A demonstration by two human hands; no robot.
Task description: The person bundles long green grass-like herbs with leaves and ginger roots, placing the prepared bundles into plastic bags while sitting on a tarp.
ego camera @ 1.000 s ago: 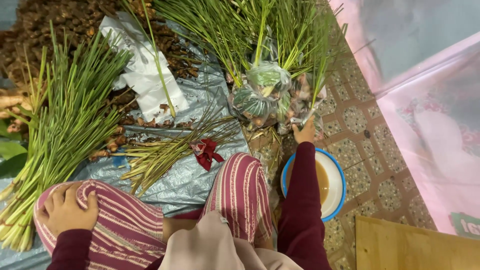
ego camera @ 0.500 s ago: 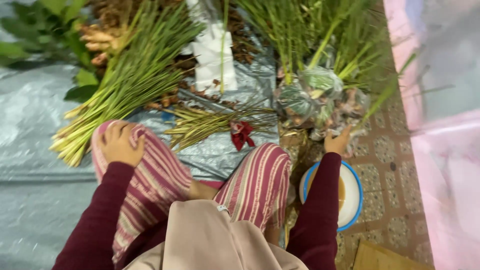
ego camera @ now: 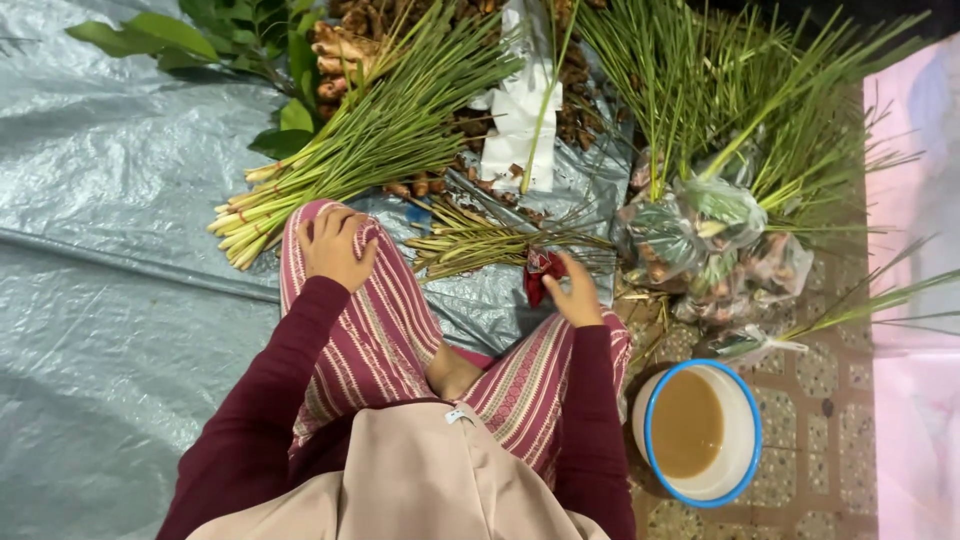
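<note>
A small bundle of trimmed stalks (ego camera: pixel 480 240) is seen lying crosswise at ten o'clock from the right hand (ego camera: pixel 575 295), whose fingers seem closed on a red band (ego camera: pixel 538 275); the left hand (ego camera: pixel 335 245) is rested flat and open on a knee, farther off.

tarpaulin (ego camera: pixel 120 300): silvery grey
trousers (ego camera: pixel 385 320): maroon with pale stripes
sleeves (ego camera: pixel 270 400): dark maroon
lemongrass bundle (ego camera: pixel 370 140): green blades, pale yellow-white stalk ends
red bands (ego camera: pixel 540 275): bright red
bowl (ego camera: pixel 745 470): white, blue rim, light brown liquid
floor tiles (ego camera: pixel 820 370): brown with a pale speckled pattern
</note>
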